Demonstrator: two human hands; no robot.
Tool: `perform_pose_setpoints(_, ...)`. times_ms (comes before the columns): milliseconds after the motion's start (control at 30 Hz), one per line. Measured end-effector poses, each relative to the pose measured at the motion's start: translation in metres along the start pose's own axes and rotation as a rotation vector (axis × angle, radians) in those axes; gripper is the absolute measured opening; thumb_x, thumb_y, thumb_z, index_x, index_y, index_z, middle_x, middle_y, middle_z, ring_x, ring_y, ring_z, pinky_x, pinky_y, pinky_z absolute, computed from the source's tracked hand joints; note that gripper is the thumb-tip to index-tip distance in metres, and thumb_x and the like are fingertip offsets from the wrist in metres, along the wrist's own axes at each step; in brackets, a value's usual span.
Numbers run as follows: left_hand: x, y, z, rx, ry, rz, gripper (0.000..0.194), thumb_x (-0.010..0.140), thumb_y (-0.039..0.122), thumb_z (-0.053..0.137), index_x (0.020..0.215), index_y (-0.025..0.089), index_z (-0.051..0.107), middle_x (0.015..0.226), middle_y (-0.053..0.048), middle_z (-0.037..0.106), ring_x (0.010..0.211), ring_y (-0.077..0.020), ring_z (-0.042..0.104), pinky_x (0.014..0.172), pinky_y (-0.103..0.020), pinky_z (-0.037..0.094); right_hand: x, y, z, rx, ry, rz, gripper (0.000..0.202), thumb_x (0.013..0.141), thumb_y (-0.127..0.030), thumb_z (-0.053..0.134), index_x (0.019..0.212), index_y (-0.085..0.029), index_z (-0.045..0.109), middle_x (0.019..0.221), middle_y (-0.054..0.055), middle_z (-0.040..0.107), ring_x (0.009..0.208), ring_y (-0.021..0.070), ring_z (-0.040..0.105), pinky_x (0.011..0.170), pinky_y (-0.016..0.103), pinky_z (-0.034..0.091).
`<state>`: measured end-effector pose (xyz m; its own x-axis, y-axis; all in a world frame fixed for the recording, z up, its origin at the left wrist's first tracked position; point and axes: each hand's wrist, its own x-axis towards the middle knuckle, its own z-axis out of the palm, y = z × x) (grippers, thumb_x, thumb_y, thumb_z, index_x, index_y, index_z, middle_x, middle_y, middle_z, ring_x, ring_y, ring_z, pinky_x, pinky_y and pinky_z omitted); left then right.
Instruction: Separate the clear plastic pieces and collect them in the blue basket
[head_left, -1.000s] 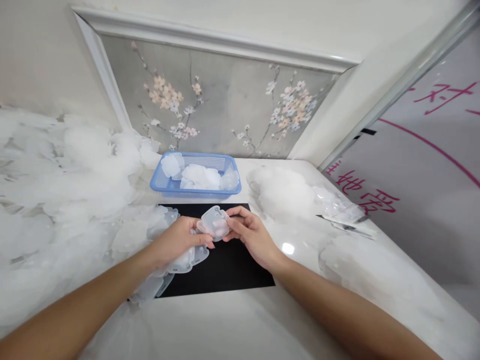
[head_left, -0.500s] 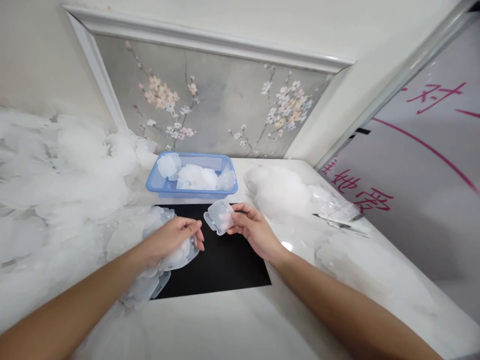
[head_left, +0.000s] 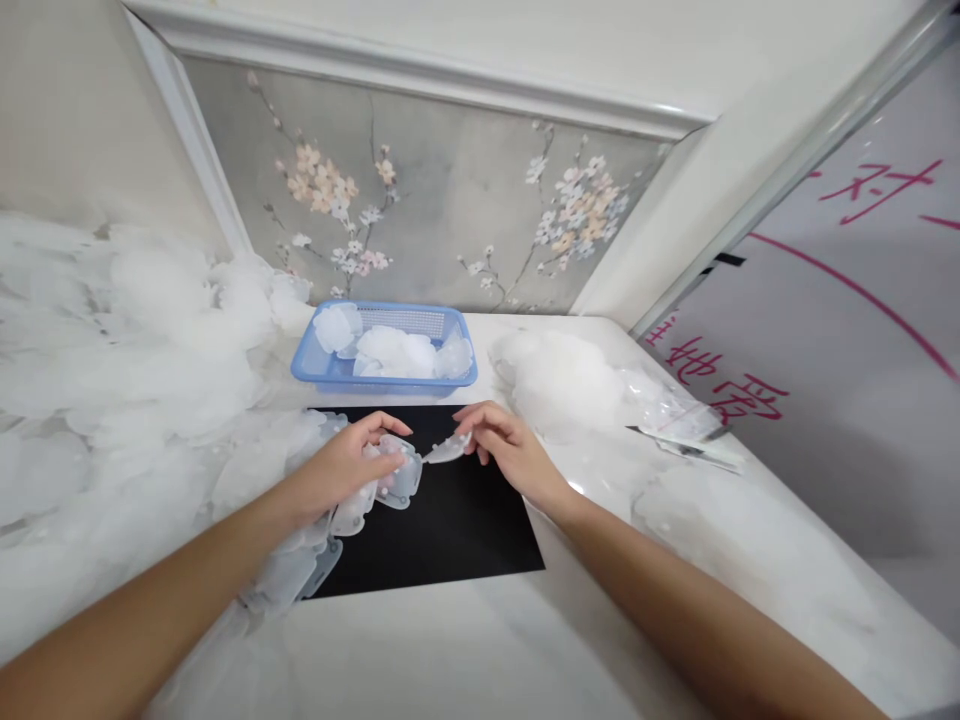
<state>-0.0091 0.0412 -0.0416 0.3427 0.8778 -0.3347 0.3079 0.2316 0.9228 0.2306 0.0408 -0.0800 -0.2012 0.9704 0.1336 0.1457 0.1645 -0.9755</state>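
Marbled white tabletop, flat black mat: our left grip pinches a translucent, notched plastic piece; our right grip clamps another piece, tilted nearly edge-on.

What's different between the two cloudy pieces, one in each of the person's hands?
The left piece, in the left hand, shows its broad face; the right piece, in the right hand, is tilted nearly edge-on, showing as a narrow sliver.
The left piece overlaps the heap in view; the right piece appears against the black mat, apart from it.
Both look whitish and translucent.
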Motion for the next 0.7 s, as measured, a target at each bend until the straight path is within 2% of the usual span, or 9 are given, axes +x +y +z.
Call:
perform_pose_setpoints(67, 0.0, 0.0, 0.001, 0.004, 0.028, 0.007, 0.043, 0.071, 0.038, 0.076, 0.109, 0.023, 0.06, 0.084, 0.001, 0.066, 0.062, -0.0137, 0.059, 0.064, -0.03, 0.05, 0.0, 0.001, -0.001, 0.005, -0.008, 0.028, 0.024, 0.086, -0.027, 0.046, 0.075, -0.022, 0.066, 0.106, 0.006, 0.069, 0.082, 0.0174, 0.064, 0.073, 0.033, 0.05)
perform_pose_setpoints(133, 0.0, 0.001, 0.001, -0.018, 0.052, -0.001, 0.043, 0.071, 0.037, 0.075, 0.109, 0.022, 0.059, 0.082, 0.0, 0.068, 0.063, -0.0148, 0.06, 0.064, -0.03, 0.05, 0.001, 0.003, -0.001, 0.022, 0.017, 0.067, 0.019, 0.084, -0.026, 0.048, 0.077, -0.021, 0.065, 0.103, 0.006, 0.072, 0.092, 0.0204, 0.067, 0.079, 0.035, 0.05)
perform_pose_setpoints(200, 0.001, 0.001, 0.001, -0.064, 0.066, -0.004, 0.043, 0.072, 0.038, 0.074, 0.108, 0.02, 0.059, 0.084, -0.002, 0.072, 0.065, -0.0167, 0.063, 0.065, -0.031, 0.051, 0.002, 0.007, 0.0, 0.083, 0.043, 0.111, 0.01, 0.08, -0.025, 0.055, 0.085, -0.022, 0.063, 0.104, 0.005, 0.072, 0.092, 0.0216, 0.07, 0.077, 0.035, 0.052)
perform_pose_setpoints(267, 0.002, 0.001, 0.0, -0.107, 0.069, -0.012, 0.043, 0.074, 0.041, 0.073, 0.107, 0.019, 0.06, 0.093, -0.007, 0.075, 0.071, -0.0193, 0.067, 0.068, -0.034, 0.053, 0.003, 0.011, 0.0, 0.159, 0.055, 0.139, 0.015, 0.076, -0.023, 0.059, 0.091, -0.022, 0.062, 0.105, 0.005, 0.072, 0.092, 0.0219, 0.072, 0.076, 0.035, 0.054)
perform_pose_setpoints(467, 0.004, 0.001, -0.003, -0.241, 0.031, -0.088, 0.039, 0.078, 0.036, 0.072, 0.113, 0.02, 0.063, 0.111, -0.008, 0.075, 0.085, -0.0221, 0.074, 0.077, -0.033, 0.055, 0.004, 0.012, -0.002, 0.264, 0.068, 0.176, 0.012, 0.079, -0.025, 0.061, 0.09, -0.021, 0.063, 0.104, 0.005, 0.072, 0.097, 0.0221, 0.072, 0.081, 0.036, 0.054)
perform_pose_setpoints(567, 0.005, 0.0, -0.004, -0.294, 0.025, -0.126, 0.033, 0.082, 0.029, 0.067, 0.114, 0.021, 0.064, 0.115, -0.008, 0.074, 0.087, -0.0213, 0.074, 0.075, -0.031, 0.056, 0.003, 0.009, -0.003, 0.233, 0.013, 0.172, 0.016, 0.077, -0.027, 0.069, 0.092, -0.021, 0.065, 0.101, 0.005, 0.072, 0.098, 0.0216, 0.07, 0.086, 0.037, 0.052)
perform_pose_setpoints(667, 0.005, 0.0, -0.005, -0.323, 0.02, -0.129, 0.03, 0.084, 0.025, 0.065, 0.114, 0.02, 0.065, 0.114, -0.007, 0.074, 0.084, -0.0198, 0.074, 0.074, -0.029, 0.057, 0.002, 0.008, -0.003, 0.146, -0.093, 0.181, 0.033, 0.065, -0.024, 0.08, 0.096, -0.021, 0.069, 0.101, 0.005, 0.071, 0.094, 0.0212, 0.067, 0.086, 0.037, 0.051)
perform_pose_setpoints(700, 0.006, 0.0, -0.006, -0.334, 0.013, -0.123, 0.03, 0.084, 0.024, 0.065, 0.114, 0.021, 0.065, 0.114, -0.007, 0.074, 0.084, -0.0192, 0.074, 0.073, -0.028, 0.057, 0.002, 0.008, -0.002, 0.105, -0.126, 0.185, 0.033, 0.064, -0.023, 0.081, 0.095, -0.02, 0.07, 0.101, 0.006, 0.071, 0.093, 0.0212, 0.067, 0.085, 0.037, 0.05)
